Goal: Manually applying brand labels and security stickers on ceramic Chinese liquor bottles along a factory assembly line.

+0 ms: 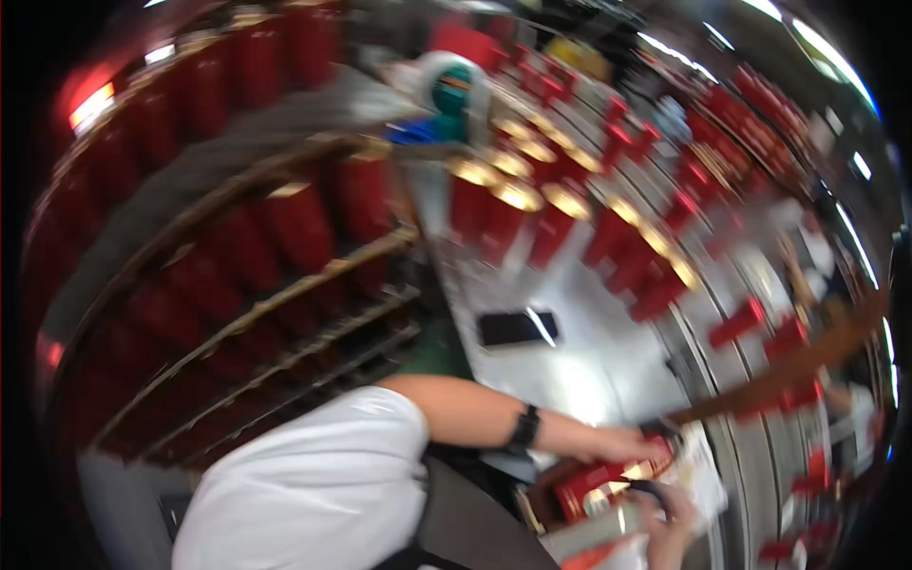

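The picture is smeared by motion. My left hand (622,446), below a dark wristband (523,427), reaches across the work surface, its fingers wrapped over the upper end of a red and gold container (587,492) lying tilted. Just below it, my right hand (673,521) is curled beside the container, at a dark curved piece (650,490) too blurred to name. White sheet-like material (705,480) lies beside both hands. The lower part of the container is partly hidden.
On the metal table (579,366) are a dark phone-like slab (519,329) and several red canisters with gold tops (518,197). Racks of red canisters (299,223) fill the left. A conveyor (698,347) runs along the right. Another person (812,252) stands beyond it.
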Tool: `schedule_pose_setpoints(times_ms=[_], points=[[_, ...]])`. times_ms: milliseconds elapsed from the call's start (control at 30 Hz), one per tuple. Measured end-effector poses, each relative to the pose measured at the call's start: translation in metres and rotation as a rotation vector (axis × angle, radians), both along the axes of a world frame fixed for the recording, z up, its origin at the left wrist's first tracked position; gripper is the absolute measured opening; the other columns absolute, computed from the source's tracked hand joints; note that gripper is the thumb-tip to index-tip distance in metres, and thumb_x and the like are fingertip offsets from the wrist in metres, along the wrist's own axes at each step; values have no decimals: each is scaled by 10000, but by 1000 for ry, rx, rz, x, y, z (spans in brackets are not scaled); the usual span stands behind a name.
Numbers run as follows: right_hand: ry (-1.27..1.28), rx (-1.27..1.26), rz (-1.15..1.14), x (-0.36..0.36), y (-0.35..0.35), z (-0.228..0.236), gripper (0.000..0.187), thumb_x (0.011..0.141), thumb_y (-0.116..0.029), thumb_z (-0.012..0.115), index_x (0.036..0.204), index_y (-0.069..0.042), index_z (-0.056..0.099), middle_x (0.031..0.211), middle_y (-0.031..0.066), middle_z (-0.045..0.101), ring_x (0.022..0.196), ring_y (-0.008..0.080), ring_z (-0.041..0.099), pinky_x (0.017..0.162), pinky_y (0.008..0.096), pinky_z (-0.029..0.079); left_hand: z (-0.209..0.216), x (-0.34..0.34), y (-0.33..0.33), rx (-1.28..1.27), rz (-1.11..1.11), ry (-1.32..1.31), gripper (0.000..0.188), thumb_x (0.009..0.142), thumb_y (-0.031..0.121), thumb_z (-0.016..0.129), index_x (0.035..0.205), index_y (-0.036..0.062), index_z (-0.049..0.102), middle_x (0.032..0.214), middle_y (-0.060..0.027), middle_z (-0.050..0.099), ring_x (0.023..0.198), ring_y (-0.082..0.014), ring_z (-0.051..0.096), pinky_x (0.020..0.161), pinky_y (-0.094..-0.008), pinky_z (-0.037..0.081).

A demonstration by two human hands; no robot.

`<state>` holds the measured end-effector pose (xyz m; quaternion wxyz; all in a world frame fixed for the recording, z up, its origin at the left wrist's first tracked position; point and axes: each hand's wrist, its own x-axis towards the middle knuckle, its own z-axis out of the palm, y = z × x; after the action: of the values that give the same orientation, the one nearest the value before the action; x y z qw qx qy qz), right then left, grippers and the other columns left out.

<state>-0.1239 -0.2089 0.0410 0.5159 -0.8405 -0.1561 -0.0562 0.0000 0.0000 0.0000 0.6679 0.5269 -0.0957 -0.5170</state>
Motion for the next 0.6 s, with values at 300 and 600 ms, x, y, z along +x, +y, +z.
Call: schedule_pose_setpoints(times_ms=[300,600], points=[[-563,-509,-85,54,-76,222,220,898,-45,673,1116,-28,691,827,101,556,653,211,540,555,338,424,242,-1,118,12,636,-832,482,945,448,606,1009,-25,669,875,-47,680,731,-101,608,623,-303,506],[-696,-464,251,93,-26,249,217,925,-9,623,1140,7,650,930,122,594,805,195,595,621,293,470,425,-297,381,711,1953,-1623,517,921,459,635,1164,3,604,1022,-100,695,895,-176,679,817,-333,546]])
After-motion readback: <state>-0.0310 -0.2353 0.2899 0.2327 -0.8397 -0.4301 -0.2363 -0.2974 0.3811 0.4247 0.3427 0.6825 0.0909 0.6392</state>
